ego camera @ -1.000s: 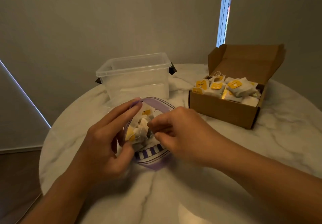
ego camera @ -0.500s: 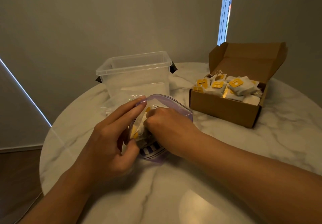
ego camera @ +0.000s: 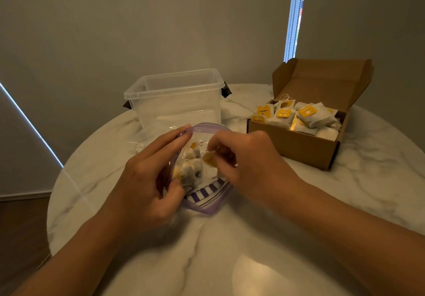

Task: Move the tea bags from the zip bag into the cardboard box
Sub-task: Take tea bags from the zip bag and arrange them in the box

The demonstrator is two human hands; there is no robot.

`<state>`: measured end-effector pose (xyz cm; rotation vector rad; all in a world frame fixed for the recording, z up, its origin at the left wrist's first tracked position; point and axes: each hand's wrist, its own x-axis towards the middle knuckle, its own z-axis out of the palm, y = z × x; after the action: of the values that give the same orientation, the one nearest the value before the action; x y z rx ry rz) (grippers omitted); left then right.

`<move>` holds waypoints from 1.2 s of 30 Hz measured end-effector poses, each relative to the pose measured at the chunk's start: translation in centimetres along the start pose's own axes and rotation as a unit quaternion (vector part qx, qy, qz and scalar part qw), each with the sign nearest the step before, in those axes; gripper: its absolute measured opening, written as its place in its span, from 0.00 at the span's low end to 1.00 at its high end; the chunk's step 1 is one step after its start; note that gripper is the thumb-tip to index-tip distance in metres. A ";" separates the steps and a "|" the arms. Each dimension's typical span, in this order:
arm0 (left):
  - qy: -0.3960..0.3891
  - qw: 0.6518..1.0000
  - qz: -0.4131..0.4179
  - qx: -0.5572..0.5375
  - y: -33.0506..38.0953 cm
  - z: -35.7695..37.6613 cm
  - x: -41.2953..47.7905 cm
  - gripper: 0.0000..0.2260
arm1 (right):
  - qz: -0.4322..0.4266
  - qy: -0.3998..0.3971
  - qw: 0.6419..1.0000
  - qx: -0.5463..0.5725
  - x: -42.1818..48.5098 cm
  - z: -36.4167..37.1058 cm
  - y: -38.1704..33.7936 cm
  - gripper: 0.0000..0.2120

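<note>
A clear zip bag with a purple rim lies open on the table's middle, with several tea bags inside. My left hand holds the bag's left rim, thumb below and fingers stretched along the top edge. My right hand is at the bag's mouth and pinches a tea bag by its yellow tag. The open cardboard box stands at the right, filled with several white tea bags with yellow tags.
A clear plastic tub stands just behind the zip bag. The round marble table ends close on the left, with floor below. The box's raised lid leans back toward the wall.
My right hand reached deep into the bag, then drew back to its mouth with a tagged tea bag between its fingers. My left hand kept holding the rim.
</note>
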<state>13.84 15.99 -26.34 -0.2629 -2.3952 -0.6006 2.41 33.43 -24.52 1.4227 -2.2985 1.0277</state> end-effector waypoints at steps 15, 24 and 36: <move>-0.036 0.997 0.068 -0.032 1.0 2.6 5.3 0.30 | 0.202 0.076 0.916 0.338 0.1 -9.0 5.9 0.04; -0.063 0.989 0.102 -0.086 1.6 3.8 6.3 0.30 | 0.275 0.194 0.900 0.275 0.2 -12.9 10.2 0.05; -0.062 0.987 0.107 -0.103 0.1 1.2 4.9 0.28 | 0.317 0.166 0.925 0.131 4.1 -12.0 11.6 0.03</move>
<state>9.42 16.79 -23.97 -0.6545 -2.3821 -0.7497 -11.35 41.95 -18.76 0.4793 -2.4569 1.6535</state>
